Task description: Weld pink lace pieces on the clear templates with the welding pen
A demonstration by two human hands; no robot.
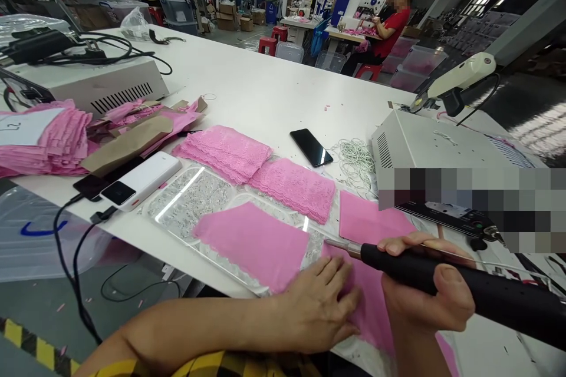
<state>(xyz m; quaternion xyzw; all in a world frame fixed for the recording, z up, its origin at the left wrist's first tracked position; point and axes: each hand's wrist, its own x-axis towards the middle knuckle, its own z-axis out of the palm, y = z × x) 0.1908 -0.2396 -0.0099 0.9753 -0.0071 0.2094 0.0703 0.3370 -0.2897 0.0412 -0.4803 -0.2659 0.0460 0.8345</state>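
Observation:
My left hand lies flat with fingers spread on a pink fabric piece at the table's near edge. My right hand is wrapped round the black handle of a hot-cutting tool, whose metal tip points left just above the fabric. Another plain pink piece rests on a clear glass plate. A third plain pink piece lies beyond the tool.
Two stacks of pink lace lie behind the plate. Around them are a black phone, a white power bank, white control boxes, a pink bundle and cables. A person in red sews far off.

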